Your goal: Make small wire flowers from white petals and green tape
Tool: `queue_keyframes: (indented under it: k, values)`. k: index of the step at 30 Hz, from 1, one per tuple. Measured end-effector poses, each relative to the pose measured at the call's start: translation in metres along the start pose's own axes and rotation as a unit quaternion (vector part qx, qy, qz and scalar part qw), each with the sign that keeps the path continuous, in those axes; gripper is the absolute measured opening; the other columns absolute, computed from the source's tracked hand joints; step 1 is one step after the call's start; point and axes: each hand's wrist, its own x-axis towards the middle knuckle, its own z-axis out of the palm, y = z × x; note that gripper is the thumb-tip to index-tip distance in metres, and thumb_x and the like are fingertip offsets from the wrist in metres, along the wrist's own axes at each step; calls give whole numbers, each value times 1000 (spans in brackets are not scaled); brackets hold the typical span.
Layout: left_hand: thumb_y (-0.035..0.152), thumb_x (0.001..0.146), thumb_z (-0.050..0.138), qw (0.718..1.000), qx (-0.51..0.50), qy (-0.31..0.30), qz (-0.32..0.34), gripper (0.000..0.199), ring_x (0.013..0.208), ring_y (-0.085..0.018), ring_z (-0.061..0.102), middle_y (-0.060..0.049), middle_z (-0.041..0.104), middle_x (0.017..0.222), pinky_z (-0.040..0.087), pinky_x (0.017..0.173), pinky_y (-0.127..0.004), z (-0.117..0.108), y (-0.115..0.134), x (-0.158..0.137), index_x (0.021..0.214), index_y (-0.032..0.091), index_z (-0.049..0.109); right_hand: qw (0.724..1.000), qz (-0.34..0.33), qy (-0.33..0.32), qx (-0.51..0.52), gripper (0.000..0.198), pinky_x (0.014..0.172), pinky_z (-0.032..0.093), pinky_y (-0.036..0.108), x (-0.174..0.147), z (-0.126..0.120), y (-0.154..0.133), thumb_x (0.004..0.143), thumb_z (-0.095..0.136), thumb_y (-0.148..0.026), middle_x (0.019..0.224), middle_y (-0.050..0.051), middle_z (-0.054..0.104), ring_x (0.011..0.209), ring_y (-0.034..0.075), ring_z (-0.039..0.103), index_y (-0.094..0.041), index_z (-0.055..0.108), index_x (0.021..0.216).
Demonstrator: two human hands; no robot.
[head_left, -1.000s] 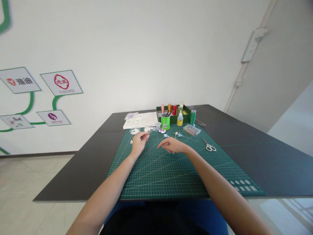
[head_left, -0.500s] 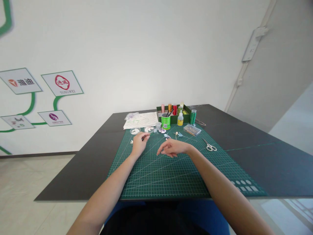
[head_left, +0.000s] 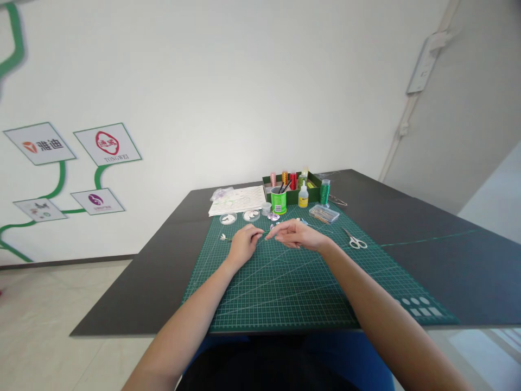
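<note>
My left hand [head_left: 244,244] is closed in a pinch on a thin green flower stem [head_left: 264,233]. A small white flower [head_left: 223,237] shows at the left of this hand, in line with the stem. My right hand [head_left: 296,234] reaches in from the right, palm down, its thumb and forefinger drawn together near the stem's right end. Whatever lies between those fingertips is too fine to make out. Both hands are above the green cutting mat [head_left: 280,288]. Small pale pieces lie just behind the right hand, partly covered by it.
Behind the hands stand shallow dishes [head_left: 228,219], a green can with brushes [head_left: 279,202], a glue bottle [head_left: 303,196] and a green glitter tube [head_left: 324,193]. A box of thread spools [head_left: 315,193], white sheets [head_left: 238,200], a clear case [head_left: 324,213] and scissors [head_left: 356,242] surround them.
My right hand has moved up and away from me, its fingertips now beside the stem's end. My left hand has lowered slightly, and the stem lies flatter. The view has shifted a little.
</note>
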Motion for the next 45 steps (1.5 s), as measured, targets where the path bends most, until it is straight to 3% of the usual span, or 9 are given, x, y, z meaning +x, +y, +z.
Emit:
queue_keyframes:
  k: [5, 18, 30, 45]
  values:
    - [15, 90, 55, 1000, 15, -17, -8, 23, 80, -16, 61, -5, 67, 88, 45, 72, -27, 0, 1, 0, 100, 21, 74, 1000, -10, 17, 10, 33, 39, 19, 19, 0, -4, 1, 87, 65, -33, 44, -9, 40, 38, 5, 29, -8, 68, 108]
    - [15, 90, 55, 999, 14, -35, 6, 21, 81, -16, 61, -4, 66, 87, 45, 73, -27, -1, 7, -1, 97, 22, 74, 997, 7, -40, 66, 29, 39, 19, 19, -2, -10, 4, 87, 64, -28, 45, -9, 41, 38, 4, 29, -6, 67, 105]
    - [16, 91, 55, 999, 12, -44, 15, 20, 81, -16, 61, -4, 65, 87, 45, 73, -26, 0, 7, -1, 98, 21, 73, 995, -7, -41, 85, 27, 39, 19, 19, -1, -11, 6, 87, 64, -26, 45, -9, 41, 38, 4, 29, -7, 68, 106]
    - [16, 92, 55, 997, 25, -62, 24, 20, 84, -15, 62, -3, 66, 89, 47, 77, -26, 2, 6, -1, 99, 20, 73, 994, -29, 9, 101, 32, 39, 14, 20, -2, -19, 11, 89, 64, -26, 45, -11, 34, 39, 3, 23, -9, 65, 116]
